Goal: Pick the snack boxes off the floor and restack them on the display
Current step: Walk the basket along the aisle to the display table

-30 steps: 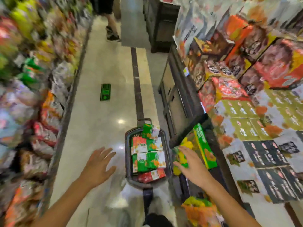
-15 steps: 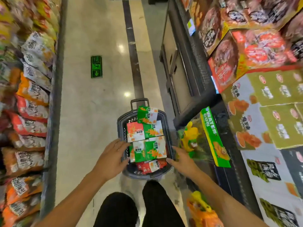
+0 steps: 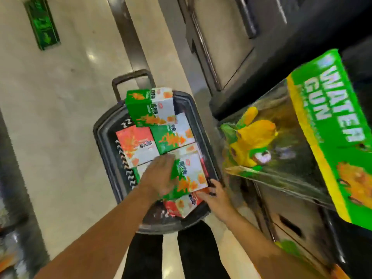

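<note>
A dark wheeled basket [image 3: 104, 127] stands on the floor in front of my legs, filled with several green, red and white snack boxes. A green and white snack box [image 3: 190, 170] lies on top at the near right. My left hand [image 3: 159, 178] lies flat over its left half, fingers pointing away from me. The fingers of my right hand [image 3: 214, 195] curl round its near right corner by the basket rim. Other boxes: a green one [image 3: 149, 107] at the far end, a red one [image 3: 136, 146], and a red one [image 3: 181, 206] under my hands.
A large green water gun box [image 3: 330, 137] juts out from the display on the right, close to the basket. Dark cabinet doors [image 3: 221, 37] run along the display's base. A green floor sticker [image 3: 42, 23] is far left. Blurred snack bags [image 3: 10, 248] line the left shelf.
My head has dropped closer to the basket. Both hands went from the basket's sides onto the near green and white box, the left one onto its top.
</note>
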### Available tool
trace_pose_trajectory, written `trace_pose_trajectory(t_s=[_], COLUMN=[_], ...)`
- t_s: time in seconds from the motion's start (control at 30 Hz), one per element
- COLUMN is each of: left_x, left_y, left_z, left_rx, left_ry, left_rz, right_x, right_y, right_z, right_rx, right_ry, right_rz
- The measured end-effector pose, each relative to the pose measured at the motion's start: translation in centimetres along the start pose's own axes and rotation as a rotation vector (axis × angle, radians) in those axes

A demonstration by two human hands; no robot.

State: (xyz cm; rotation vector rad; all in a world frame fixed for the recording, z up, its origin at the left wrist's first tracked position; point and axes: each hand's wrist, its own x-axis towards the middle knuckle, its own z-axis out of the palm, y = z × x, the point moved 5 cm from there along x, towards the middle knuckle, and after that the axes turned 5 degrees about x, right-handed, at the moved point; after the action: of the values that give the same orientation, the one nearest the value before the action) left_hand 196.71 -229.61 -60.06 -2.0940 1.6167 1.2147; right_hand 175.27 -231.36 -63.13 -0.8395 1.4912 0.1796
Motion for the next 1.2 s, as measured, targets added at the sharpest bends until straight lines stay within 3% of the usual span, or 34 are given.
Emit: trace_pose_trajectory(t_s=[0.17,0.37,0.6,0.73,0.83,1.2], left_x=[3.3,2.7,-1.2,-3.5,-4.9,-9.3], left_y=[-2.1,-2.6,-5.2,-9.0,-12.9,-19.4], left_z=[3.6,4.2,2.3,0.9,0.5,-0.9], left_rx=[-0.134,-0.486,-0.782,-0.793,-0.879,-1.063], left_ry=[-0.118,-0.138,0.024,0.084,0.175,0.477], left_rz=[-0.167,-0.277,-0.224,-0.163,-0.262,-0.491], right_x=[3.5,3.2,-0.6,-1.3,-0.5,10.0], right_y=[1.8,0.8,-3.3,-7.7,-10.9,-24.5], right_z=[2.3,2.6,3.1,4.6,5.7,7.0], right_rx=[0.203,0.239,0.36,0.184,-0.001,-0.225], right_ry=[-0.05,0.061,-0.006,-0.174,-0.243,-0.041], right_rz=[0.013,-0.029,-0.198,-0.327,-0.397,-0.53])
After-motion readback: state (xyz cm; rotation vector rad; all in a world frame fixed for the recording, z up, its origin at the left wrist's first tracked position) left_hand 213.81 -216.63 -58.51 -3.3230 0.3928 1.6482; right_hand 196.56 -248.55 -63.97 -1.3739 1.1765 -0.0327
